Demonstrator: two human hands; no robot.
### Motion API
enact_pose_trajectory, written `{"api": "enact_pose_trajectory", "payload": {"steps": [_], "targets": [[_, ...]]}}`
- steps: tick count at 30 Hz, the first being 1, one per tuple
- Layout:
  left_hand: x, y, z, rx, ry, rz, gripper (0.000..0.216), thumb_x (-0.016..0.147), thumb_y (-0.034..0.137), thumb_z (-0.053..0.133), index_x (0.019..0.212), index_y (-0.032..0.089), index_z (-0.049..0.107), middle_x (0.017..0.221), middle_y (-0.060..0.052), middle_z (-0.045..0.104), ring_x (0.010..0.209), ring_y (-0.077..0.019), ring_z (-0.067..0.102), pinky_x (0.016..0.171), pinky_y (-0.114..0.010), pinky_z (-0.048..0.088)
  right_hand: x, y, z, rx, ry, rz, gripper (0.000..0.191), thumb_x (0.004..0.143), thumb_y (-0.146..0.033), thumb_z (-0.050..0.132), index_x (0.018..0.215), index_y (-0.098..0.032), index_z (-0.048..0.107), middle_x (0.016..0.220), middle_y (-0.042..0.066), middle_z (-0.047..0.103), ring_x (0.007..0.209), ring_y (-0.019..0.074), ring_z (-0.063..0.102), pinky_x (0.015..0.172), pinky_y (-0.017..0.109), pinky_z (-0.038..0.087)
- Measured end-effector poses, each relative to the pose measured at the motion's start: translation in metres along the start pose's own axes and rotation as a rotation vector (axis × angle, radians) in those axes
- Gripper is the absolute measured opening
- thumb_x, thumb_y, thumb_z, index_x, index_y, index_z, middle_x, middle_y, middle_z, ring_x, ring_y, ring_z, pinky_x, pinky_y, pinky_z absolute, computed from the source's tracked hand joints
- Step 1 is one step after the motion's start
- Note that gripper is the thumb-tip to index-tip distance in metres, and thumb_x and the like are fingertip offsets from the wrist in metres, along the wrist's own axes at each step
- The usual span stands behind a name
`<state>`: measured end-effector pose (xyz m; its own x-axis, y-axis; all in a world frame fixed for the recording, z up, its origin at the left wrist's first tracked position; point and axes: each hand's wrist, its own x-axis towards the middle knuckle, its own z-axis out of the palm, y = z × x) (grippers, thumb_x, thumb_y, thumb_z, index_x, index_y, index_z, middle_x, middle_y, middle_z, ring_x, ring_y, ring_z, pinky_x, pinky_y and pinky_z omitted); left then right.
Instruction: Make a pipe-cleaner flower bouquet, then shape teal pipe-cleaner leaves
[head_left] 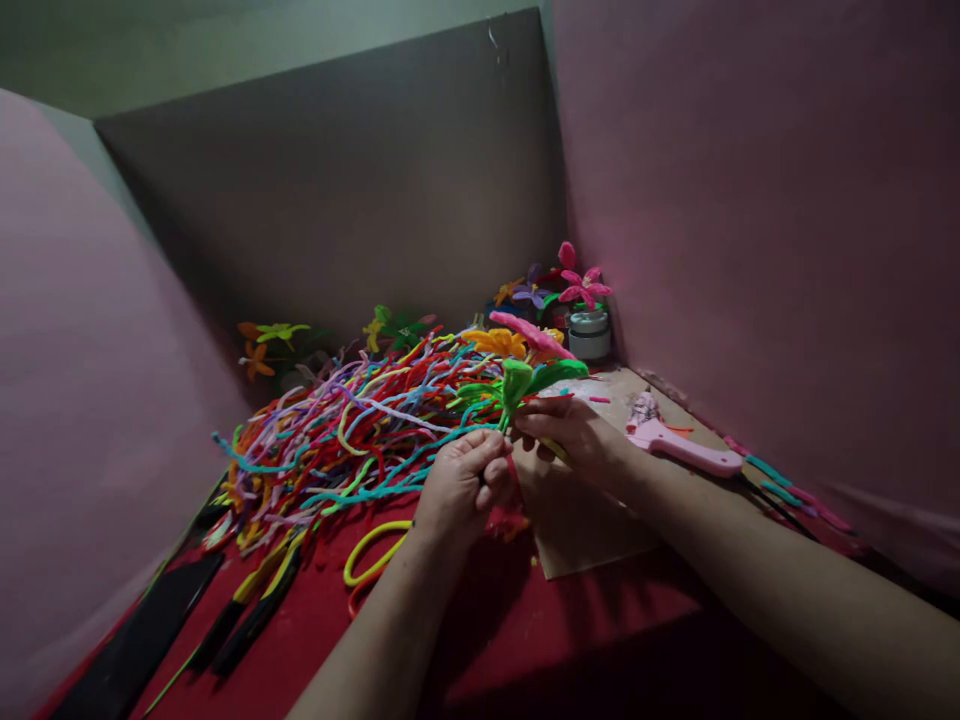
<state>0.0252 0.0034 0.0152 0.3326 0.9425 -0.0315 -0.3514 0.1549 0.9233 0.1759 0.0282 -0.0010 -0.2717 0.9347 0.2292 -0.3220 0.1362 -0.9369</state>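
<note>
Room to pass lies over the red cloth [495, 620] between left arm [397, 610] and right arm [765, 585]; the heap of fuzzy wires [367, 410] blocks the way ahead-left, the glue gun [694, 452] and pink wall [750, 220] the right

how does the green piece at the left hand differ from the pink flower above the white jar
The green piece is pinched in the left hand; the pink flower stands above the white jar, untouched. The green piece is narrow with a flared top; the pink flower spreads several petals. Both look fuzzy.

Illumination: dim; shadow deepens toward the near edge of the red worktop [487, 620]; wide-angle distortion stretches the pink walls [750, 200]
</note>
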Motion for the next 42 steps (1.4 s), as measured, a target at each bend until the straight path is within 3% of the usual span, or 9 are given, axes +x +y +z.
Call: {"api": "enact_pose_trajectory", "payload": {"steps": [4,10,13,16,22,28,34,39,42], "targets": [[0.000,0.001,-0.003,-0.128,-0.168,-0.098,0.013,0.079,0.021,0.055,0.072,0.010,0.054,0.042,0.010,0.031,0.027,0.0020,0.019,0.034,-0.013,0.022,0.000,-0.003,0.000,0.188,-0.016,0.119,0.020,0.065,-0.029,0.066,0.057,-0.016,0.054,0.049,-0.005,0.044,0.043,0.0054,0.033,0.039,0.020,0.021],[-0.004,0.000,0.001,-0.220,-0.289,-0.125,0.016,0.083,0.021,0.048,0.077,0.009,0.058,0.039,0.012,0.020,0.026,0.0012,0.011,0.035,-0.014,0.024,-0.003,-0.003,0.003,0.378,-0.064,0.216,0.019,0.060,-0.028,0.071,0.062,-0.014,0.059,0.053,-0.003,0.054,0.046,0.0058,0.042,0.042,0.019,0.025],[-0.005,0.001,0.006,0.059,-0.206,-0.036,0.022,0.081,0.029,0.052,0.069,0.012,0.057,0.041,0.008,0.035,0.029,-0.0018,0.029,0.040,-0.017,0.030,-0.004,-0.002,0.005,0.316,-0.001,0.121,0.016,0.063,-0.027,0.070,0.060,-0.014,0.061,0.051,-0.003,0.052,0.045,0.0058,0.041,0.043,0.020,0.025],[-0.003,0.000,0.008,0.468,-0.024,0.160,0.028,0.080,0.034,0.052,0.062,0.013,0.054,0.048,0.001,0.051,0.043,-0.0079,0.047,0.047,-0.020,0.036,-0.004,-0.002,0.009,0.221,0.083,0.023,0.012,0.062,-0.024,0.070,0.060,-0.014,0.064,0.051,-0.003,0.053,0.050,0.0078,0.045,0.050,0.022,0.032],[0.000,-0.012,0.001,0.857,0.224,0.382,0.020,0.079,0.031,0.052,0.066,0.017,0.055,0.052,0.004,0.049,0.047,-0.0081,0.044,0.050,-0.020,0.036,-0.004,0.003,0.015,0.083,0.132,-0.086,0.013,0.062,-0.027,0.070,0.063,-0.014,0.067,0.060,-0.001,0.061,0.061,0.0112,0.051,0.063,0.026,0.038],[-0.001,-0.012,0.006,0.645,0.242,0.293,0.024,0.080,0.033,0.049,0.062,0.017,0.047,0.044,0.006,0.045,0.034,-0.0063,0.041,0.038,-0.018,0.032,-0.006,-0.001,0.015,0.084,-0.030,0.014,0.020,0.065,-0.031,0.068,0.074,-0.013,0.067,0.061,0.001,0.063,0.058,0.0121,0.054,0.058,0.026,0.041],[-0.001,-0.008,0.010,0.270,0.173,0.150,0.023,0.078,0.030,0.055,0.063,0.013,0.050,0.044,0.006,0.045,0.031,-0.0013,0.034,0.034,-0.013,0.023,-0.005,-0.003,0.015,0.225,-0.126,0.120,0.022,0.070,-0.034,0.060,0.066,-0.013,0.063,0.058,0.001,0.059,0.052,0.0110,0.052,0.053,0.025,0.040],[0.001,-0.008,0.004,-0.128,-0.082,-0.029,0.016,0.079,0.025,0.054,0.070,0.012,0.053,0.042,0.011,0.033,0.027,0.0018,0.018,0.036,-0.014,0.027,-0.003,0.002,0.015,0.310,-0.082,0.069,0.017,0.067,-0.031,0.066,0.065,-0.014,0.061,0.058,-0.002,0.056,0.051,0.0070,0.046,0.049,0.020,0.033],[0.002,-0.005,0.002,-0.094,-0.161,-0.073,0.017,0.080,0.027,0.053,0.070,0.013,0.053,0.041,0.011,0.030,0.026,0.0009,0.018,0.035,-0.015,0.026,-0.003,0.005,0.013,0.236,-0.056,0.020,0.022,0.068,-0.035,0.065,0.072,-0.014,0.064,0.060,-0.001,0.057,0.053,0.0078,0.045,0.051,0.021,0.032]]}}
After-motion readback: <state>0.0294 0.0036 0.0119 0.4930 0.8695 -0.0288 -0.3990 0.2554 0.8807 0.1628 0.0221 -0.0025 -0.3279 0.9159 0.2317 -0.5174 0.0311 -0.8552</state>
